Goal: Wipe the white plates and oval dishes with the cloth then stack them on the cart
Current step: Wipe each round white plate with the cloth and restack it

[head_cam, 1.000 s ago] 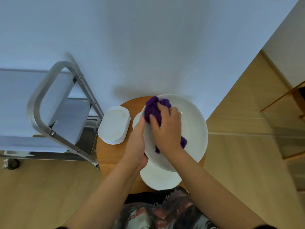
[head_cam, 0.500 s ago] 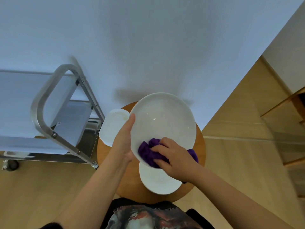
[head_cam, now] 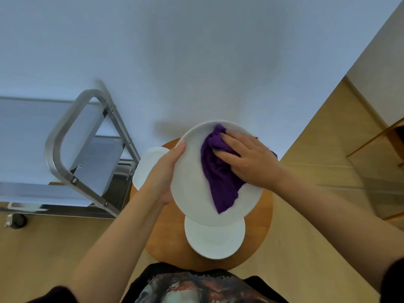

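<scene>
At the far left stands the metal cart (head_cam: 65, 149) on the wooden floor, and just right of it an oval dish (head_cam: 145, 165) lies at the left edge of the round wooden worktop (head_cam: 262, 215), partly hidden behind the left hand (head_cam: 166, 169). That hand grips the left rim of a large white plate (head_cam: 190, 189), thumb over the edge, holding it tilted above the worktop. On the plate's face the right hand (head_cam: 251, 162) presses a purple cloth (head_cam: 218, 178) with flat, extended fingers, while a stack of smaller white plates (head_cam: 215, 239) sits on the worktop below the lifted plate.
</scene>
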